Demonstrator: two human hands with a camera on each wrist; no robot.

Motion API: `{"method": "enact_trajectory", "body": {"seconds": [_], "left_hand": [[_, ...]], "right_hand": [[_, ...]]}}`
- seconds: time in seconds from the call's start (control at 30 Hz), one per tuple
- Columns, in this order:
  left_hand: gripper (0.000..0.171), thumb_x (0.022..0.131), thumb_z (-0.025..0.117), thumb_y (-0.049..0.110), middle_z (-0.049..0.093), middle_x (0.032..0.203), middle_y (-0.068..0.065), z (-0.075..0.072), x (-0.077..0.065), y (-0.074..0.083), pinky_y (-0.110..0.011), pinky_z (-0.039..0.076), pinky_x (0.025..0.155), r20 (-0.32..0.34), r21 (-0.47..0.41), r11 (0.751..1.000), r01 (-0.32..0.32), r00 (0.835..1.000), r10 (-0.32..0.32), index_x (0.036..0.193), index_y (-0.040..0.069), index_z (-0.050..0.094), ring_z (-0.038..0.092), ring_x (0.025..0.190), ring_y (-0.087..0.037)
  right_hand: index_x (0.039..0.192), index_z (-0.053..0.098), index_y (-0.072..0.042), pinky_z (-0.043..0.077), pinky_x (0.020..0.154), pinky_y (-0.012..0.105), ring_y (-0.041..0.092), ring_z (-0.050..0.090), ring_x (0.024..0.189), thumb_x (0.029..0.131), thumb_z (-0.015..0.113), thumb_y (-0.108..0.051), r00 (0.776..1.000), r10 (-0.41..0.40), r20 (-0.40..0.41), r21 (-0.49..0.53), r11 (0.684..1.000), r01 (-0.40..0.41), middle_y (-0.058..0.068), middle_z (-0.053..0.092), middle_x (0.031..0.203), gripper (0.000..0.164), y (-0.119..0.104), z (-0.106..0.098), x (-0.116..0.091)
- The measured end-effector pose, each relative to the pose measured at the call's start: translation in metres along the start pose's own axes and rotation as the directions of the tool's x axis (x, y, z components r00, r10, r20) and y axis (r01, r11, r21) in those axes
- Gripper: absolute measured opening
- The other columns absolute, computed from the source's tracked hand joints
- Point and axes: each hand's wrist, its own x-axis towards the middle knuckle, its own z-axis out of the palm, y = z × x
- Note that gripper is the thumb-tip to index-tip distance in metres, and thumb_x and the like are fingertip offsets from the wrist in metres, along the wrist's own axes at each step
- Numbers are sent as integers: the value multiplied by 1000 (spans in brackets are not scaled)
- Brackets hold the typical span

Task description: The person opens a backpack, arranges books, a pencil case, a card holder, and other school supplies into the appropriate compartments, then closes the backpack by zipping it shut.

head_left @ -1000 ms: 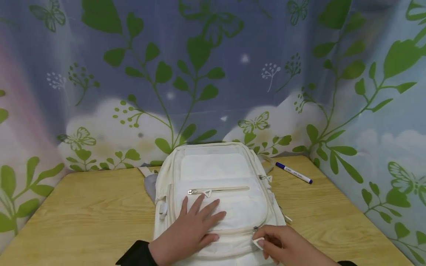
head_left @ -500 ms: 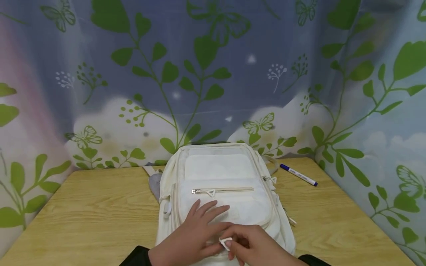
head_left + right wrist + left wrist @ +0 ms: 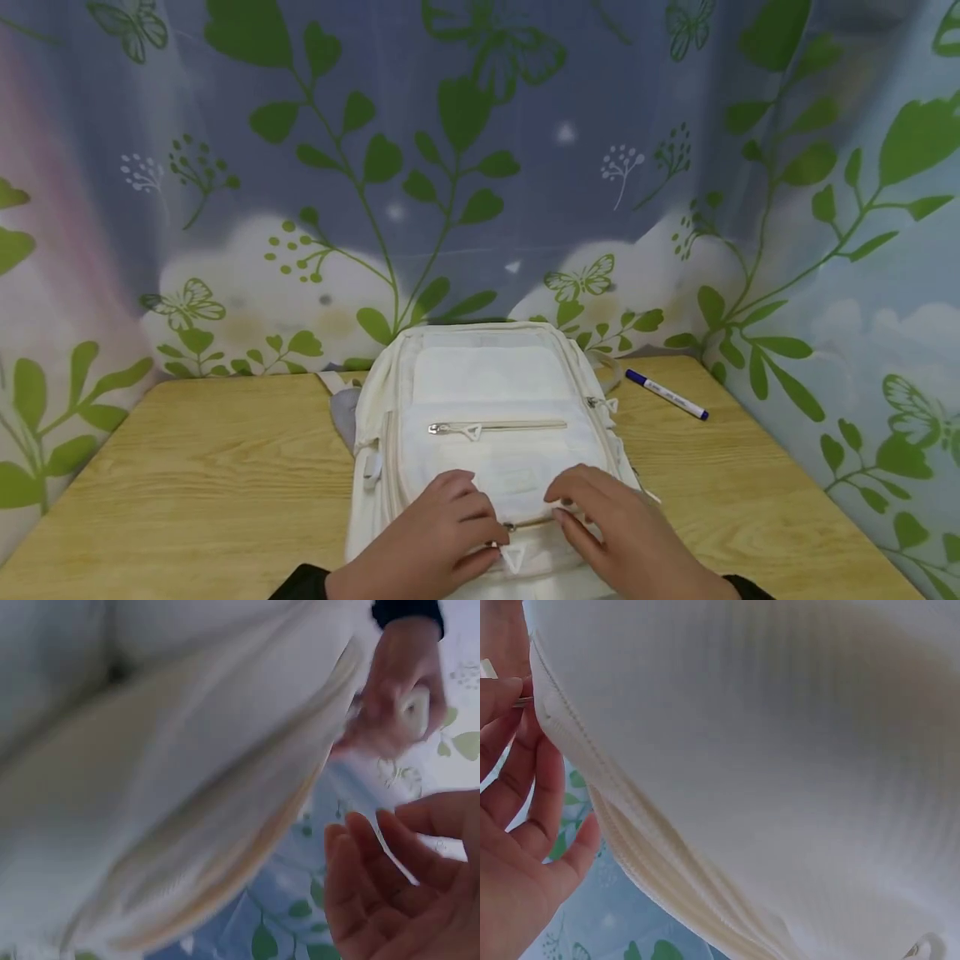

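A white backpack [image 3: 487, 375] lies front side up on the table, its lower part near me. My left hand [image 3: 442, 529] pinches the zipper pull [image 3: 513, 557] of the lower front pocket between thumb and fingers; its white triangular tab hangs at the fingertips. In the left wrist view, thumb and index finger meet on a thin metal piece at the bag's edge. My right hand [image 3: 618, 529] is at the right part of the same zipper, fingers loosely bent and holding nothing. The right wrist view shows the right fingers [image 3: 356, 855] apart from the fabric.
A blue-capped white marker [image 3: 667, 394] lies on the wooden table [image 3: 225, 467] right of the backpack. A grey shoulder strap [image 3: 345, 417] sticks out at the bag's left. Behind and beside the table hangs a leaf-patterned curtain [image 3: 450, 167].
My right hand drew the zipper pull leftward from the bag's right corner, then let go and moved back right. My left hand, earlier spread flat on the bag, now pinches the pull.
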Motion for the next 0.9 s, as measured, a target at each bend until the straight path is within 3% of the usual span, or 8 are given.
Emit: {"method": "enact_trajectory", "body": {"seconds": [0.07,0.13,0.33,0.57,0.73,0.9], "left_hand": [[3,89,64,24,61,84,16,-1,-1,0,-22,39,88,2,5,1000,-15,1000,15,89,25,67,47,80,-2],[3,90,63,23,63,84,16,0,-2,0,-20,39,87,4,2,1000,-31,1000,31,89,24,66,46,77,-1],[4,90,61,23,60,76,17,-2,-3,0,-13,39,82,60,-58,997,-51,997,55,88,23,64,47,72,2],[11,92,59,32,60,76,16,-5,-5,-2,-9,39,81,130,-129,990,-57,989,74,90,22,63,54,76,3],[8,94,56,28,60,79,15,-12,-11,-7,-8,39,79,163,-148,988,-44,984,68,89,22,60,53,77,2],[4,92,59,20,57,80,15,-24,-24,-14,-3,36,73,142,-136,990,29,990,-10,90,24,59,48,75,3]], "right_hand": [[104,60,-18,50,71,22,4,57,90,76,76,-10,993,-108,-45,-187,977,98,-8,59,106,33,6,0,2],[108,60,-17,50,79,27,9,57,100,73,79,-16,988,-157,-11,-291,945,147,-6,58,114,40,11,2,3],[112,56,-22,47,87,29,9,53,110,78,74,-36,979,-156,133,-368,909,195,-7,54,123,41,19,14,6],[102,58,-20,49,78,23,9,58,103,78,72,-27,960,-266,89,-496,824,275,-5,59,113,29,20,26,6],[105,59,-18,50,78,22,10,59,104,93,53,-22,952,-302,44,-474,833,286,-5,58,115,14,22,30,1],[103,61,-17,50,76,21,8,60,102,103,33,-27,952,-306,-16,-441,857,268,-5,59,114,30,23,31,0]]}}
